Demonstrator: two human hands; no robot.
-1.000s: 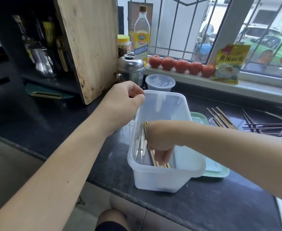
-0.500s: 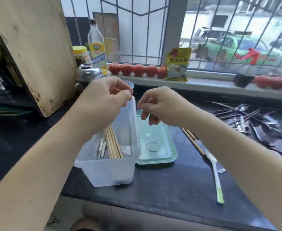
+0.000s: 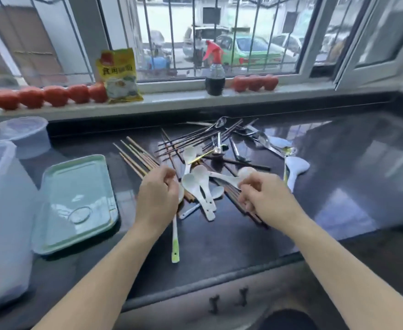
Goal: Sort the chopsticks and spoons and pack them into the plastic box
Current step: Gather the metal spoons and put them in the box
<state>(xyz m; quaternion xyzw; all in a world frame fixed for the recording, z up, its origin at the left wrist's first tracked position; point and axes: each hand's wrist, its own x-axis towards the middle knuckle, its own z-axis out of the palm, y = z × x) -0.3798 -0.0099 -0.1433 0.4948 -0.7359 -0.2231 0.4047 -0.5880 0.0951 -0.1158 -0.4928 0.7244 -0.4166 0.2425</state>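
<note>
Now | both hands (image 3: 159,196) (image 3: 264,198) curled over spoons (image 3: 198,186) | grip unclear | box (image 3: 3,222) far left

Both hands have left the plastic box (image 3: 3,222). Left hand (image 3: 157,198) released the rim it gripped 1.0 s ago; right hand (image 3: 264,198) came out of the box interior. Both now hover, fingers curled, over the pile of white spoons (image 3: 198,186) and chopsticks (image 3: 136,156) on the counter. View has swung right: box at far left edge, green lid (image 3: 76,206) beside it.
</note>
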